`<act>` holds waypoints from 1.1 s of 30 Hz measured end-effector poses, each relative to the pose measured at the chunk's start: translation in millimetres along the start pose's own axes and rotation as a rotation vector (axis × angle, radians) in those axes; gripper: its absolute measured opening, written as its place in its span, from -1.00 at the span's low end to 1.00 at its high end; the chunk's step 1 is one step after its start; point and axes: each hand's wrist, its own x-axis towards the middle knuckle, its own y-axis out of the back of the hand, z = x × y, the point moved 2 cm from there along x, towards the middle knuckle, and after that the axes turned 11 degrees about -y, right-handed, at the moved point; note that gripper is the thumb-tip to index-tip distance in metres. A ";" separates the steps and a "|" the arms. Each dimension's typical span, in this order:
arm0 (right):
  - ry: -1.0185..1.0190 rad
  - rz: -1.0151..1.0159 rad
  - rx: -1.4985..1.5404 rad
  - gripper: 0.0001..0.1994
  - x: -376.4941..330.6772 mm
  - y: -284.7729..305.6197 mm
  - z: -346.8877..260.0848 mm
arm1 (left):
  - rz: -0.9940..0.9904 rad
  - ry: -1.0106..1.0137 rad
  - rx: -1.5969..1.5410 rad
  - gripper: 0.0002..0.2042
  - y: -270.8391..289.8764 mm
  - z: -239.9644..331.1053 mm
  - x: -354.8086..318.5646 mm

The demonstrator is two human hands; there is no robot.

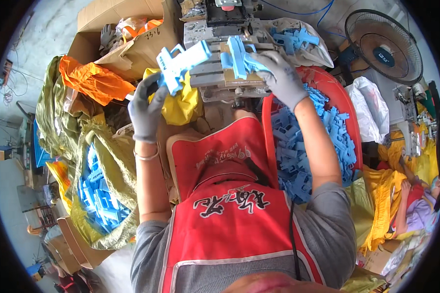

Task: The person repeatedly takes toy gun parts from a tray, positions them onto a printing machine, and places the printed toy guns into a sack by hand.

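Observation:
My left hand, in a grey glove, grips a light blue plastic toy pistol by its lower end. That toy is raised and tilted, left of the metal machine bed. My right hand, gloved too, has its fingers closed on the grip end of another blue toy pistol. This second one is at a brown block on the machine bed. My right fingertips are partly hidden behind the hand and toy.
A red tub full of blue toy parts stands at my right. On my left is an open woven sack with more. A cardboard box, white bag and black fan stand beyond. Another person sits far right.

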 end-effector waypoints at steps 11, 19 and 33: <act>-0.207 0.201 0.011 -0.75 -80.0 4.2 118.8 | 0.078 0.110 0.174 -0.63 86.1 23.4 -84.4; -0.397 -0.445 -0.503 -0.75 -235.4 -128.9 177.8 | 0.181 0.164 0.434 -0.63 137.1 33.6 -127.4; -0.526 -1.330 -0.816 -0.32 -218.5 -110.1 225.2 | 0.500 0.425 1.157 -0.68 264.6 68.7 -209.5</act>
